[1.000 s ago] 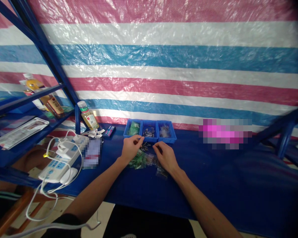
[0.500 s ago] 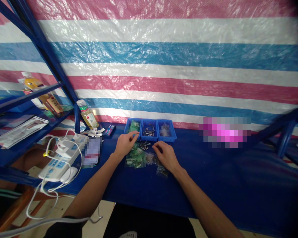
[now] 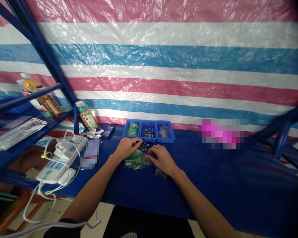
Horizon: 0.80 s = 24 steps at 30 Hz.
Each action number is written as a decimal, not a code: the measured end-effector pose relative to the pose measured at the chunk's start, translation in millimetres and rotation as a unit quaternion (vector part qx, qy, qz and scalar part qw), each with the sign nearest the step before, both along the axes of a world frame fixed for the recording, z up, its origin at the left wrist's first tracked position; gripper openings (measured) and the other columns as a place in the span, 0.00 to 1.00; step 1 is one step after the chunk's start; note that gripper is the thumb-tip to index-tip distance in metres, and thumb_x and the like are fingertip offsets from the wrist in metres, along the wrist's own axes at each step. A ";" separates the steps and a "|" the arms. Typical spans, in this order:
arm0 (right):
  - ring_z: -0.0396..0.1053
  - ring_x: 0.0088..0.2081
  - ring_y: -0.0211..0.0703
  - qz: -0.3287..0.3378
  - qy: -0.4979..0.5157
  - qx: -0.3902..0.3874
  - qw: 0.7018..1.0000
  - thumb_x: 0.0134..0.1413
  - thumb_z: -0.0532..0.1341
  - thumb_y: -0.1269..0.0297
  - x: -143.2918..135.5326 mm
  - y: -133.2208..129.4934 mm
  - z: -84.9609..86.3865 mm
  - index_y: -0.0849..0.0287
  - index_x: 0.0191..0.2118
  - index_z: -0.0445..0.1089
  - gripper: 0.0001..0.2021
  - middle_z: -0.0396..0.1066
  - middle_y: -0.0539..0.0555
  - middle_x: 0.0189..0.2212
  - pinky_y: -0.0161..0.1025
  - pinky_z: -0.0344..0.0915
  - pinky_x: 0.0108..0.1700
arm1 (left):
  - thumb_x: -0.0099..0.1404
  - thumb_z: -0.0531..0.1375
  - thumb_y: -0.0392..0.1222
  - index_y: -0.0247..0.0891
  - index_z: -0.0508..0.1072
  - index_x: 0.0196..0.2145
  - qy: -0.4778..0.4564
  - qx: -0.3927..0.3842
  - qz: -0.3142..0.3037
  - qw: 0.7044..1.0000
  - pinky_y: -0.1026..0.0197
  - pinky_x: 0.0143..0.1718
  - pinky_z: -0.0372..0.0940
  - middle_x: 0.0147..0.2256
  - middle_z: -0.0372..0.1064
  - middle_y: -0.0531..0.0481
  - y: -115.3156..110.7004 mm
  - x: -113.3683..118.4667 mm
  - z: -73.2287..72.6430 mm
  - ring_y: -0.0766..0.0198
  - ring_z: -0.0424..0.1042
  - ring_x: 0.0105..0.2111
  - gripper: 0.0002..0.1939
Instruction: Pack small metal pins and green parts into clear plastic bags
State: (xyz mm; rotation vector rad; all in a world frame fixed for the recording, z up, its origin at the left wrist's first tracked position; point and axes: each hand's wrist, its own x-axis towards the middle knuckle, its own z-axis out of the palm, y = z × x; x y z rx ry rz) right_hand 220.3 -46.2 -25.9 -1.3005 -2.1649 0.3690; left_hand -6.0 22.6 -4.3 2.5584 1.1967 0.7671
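My left hand [image 3: 126, 147] is closed in a pinch beside a small pile of dark metal pins [image 3: 144, 146]; what its fingertips hold, if anything, is too small to name. My right hand [image 3: 163, 159] has its fingers curved down over small clear packets [image 3: 148, 160], and its fingertips are partly hidden. Green packets [image 3: 134, 160] lie between the hands. Behind them stand three joined blue bins: the left bin holds green packets [image 3: 133, 128], the middle one metal pins [image 3: 148, 132], the right one clear packets [image 3: 163, 131]. Another clear packet [image 3: 160, 173] lies under my right wrist.
To the left on the blue table [image 3: 139, 195] are a power strip [image 3: 62, 160] with white cables, a blurred phone [image 3: 90, 152], a small blue box [image 3: 107, 132] and a bottle [image 3: 86, 115]. A blurred pink object [image 3: 221, 132] lies at the right rear.
My left hand has moved slightly right, toward the pins. My right hand has shifted a little left and down, over the clear packets. The view has tilted slightly.
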 end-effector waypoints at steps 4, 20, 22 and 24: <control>0.67 0.43 0.49 0.028 -0.011 0.010 0.999 0.59 0.69 0.56 -2.0 -3.0 2.9 0.54 0.41 0.74 0.09 0.75 0.53 0.38 0.45 0.56 0.46 | 0.73 0.57 0.47 0.42 0.80 0.44 0.004 -0.009 -0.035 0.999 0.65 0.31 0.58 0.29 0.78 0.52 -3.9 3.5 -1.8 0.67 0.72 0.25 0.13; 0.64 0.46 0.49 0.144 -0.026 0.022 0.989 0.56 0.66 0.72 -10.5 -16.1 15.6 0.51 0.40 0.78 0.08 0.73 0.53 0.42 0.47 0.59 0.50 | 0.72 0.58 0.48 0.43 0.81 0.43 -0.013 -0.028 -0.065 0.997 0.65 0.34 0.62 0.29 0.77 0.51 -6.1 9.6 -9.4 0.65 0.74 0.27 0.13; 0.65 0.45 0.48 0.148 -0.002 0.024 0.989 0.60 0.65 0.69 -10.2 -14.9 14.6 0.51 0.37 0.78 0.05 0.73 0.53 0.40 0.47 0.61 0.50 | 0.72 0.58 0.48 0.43 0.81 0.43 -0.008 -0.029 -0.069 0.997 0.65 0.34 0.62 0.29 0.77 0.51 -6.2 9.9 -9.1 0.64 0.74 0.27 0.13; 0.66 0.44 0.47 0.145 0.044 0.023 0.988 0.62 0.64 0.67 -10.0 -14.4 15.1 0.51 0.37 0.78 0.05 0.73 0.53 0.40 0.47 0.62 0.50 | 0.72 0.58 0.48 0.42 0.81 0.43 -0.002 -0.025 -0.068 0.997 0.65 0.33 0.62 0.29 0.77 0.50 -6.1 9.8 -8.6 0.64 0.74 0.28 0.13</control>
